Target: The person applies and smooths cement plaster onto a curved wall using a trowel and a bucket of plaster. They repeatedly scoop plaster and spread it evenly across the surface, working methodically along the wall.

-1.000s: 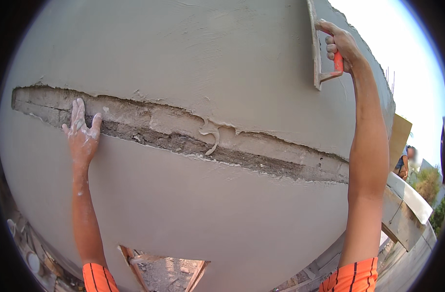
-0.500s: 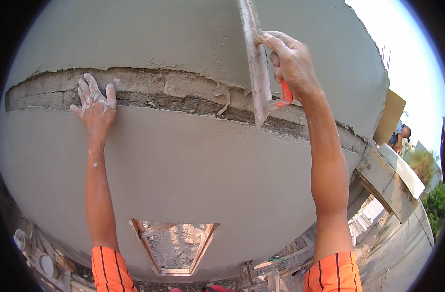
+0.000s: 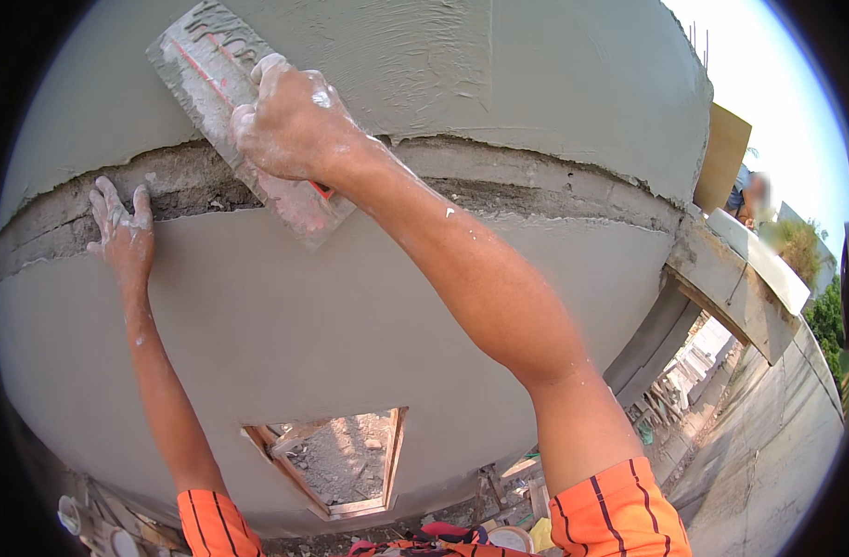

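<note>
- Head view: the right hand (image 3: 290, 121) is closed round the handle of a long rectangular trowel (image 3: 191, 74), its fingers curled and the handle mostly hidden behind them.
- The trowel slants across the wall, its upper end leaning left, its lower end in front of the smooth plaster below; whether the blade touches the wall cannot be told. Grey mortar clings in ridges near its upper end.
- The left hand (image 3: 125, 227), lower and to the left of the trowel, is well apart from it, fingers spread, holding nothing, laid over a rough recessed strip (image 3: 545, 176).
- That strip runs across the wall between the upper plaster (image 3: 591, 84), ridged in places, and the smoother lower plaster (image 3: 341, 306).
- Both forearms are flecked with white; the sleeves (image 3: 619, 511) are orange with dark stripes.
- Low in the wall, a wooden frame (image 3: 396, 455) surrounds an opening onto rubble.
- At right stand a concrete ledge (image 3: 721, 278), a tan board (image 3: 721, 153) and another person (image 3: 742, 197), with greenery (image 3: 823, 311) and bright sky beyond.
</note>
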Tool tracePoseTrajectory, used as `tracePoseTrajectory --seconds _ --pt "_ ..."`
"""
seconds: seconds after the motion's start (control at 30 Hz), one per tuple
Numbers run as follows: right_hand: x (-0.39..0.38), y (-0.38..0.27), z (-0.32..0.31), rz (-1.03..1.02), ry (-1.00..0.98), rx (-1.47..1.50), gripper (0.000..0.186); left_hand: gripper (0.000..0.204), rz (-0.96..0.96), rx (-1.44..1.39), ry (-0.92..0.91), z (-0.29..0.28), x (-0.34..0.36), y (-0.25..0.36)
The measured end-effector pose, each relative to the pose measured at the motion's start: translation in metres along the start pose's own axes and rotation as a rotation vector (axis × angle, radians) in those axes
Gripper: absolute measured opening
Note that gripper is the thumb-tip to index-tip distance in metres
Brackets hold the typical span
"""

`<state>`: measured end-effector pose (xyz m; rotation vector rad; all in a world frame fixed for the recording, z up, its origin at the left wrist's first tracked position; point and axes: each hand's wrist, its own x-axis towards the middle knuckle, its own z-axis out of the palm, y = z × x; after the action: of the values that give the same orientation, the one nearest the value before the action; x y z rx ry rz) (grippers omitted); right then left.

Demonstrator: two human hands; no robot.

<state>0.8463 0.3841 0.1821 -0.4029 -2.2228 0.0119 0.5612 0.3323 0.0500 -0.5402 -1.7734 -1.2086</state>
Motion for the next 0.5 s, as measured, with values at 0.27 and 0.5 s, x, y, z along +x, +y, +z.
tracePoseTrajectory --seconds 0.27,0.5 --pt "-0.022 0.097 -0.116 0.142 0.435 -0.561 0.044 0.072 0.017 0.047 0.001 0.005 0.010 -0.036" --pt "-0.067 0.302 -0.309 0.362 0.888 -0.798 0.048 0.066 0.137 -0.060 0.024 0.016 0.029 -0.061"
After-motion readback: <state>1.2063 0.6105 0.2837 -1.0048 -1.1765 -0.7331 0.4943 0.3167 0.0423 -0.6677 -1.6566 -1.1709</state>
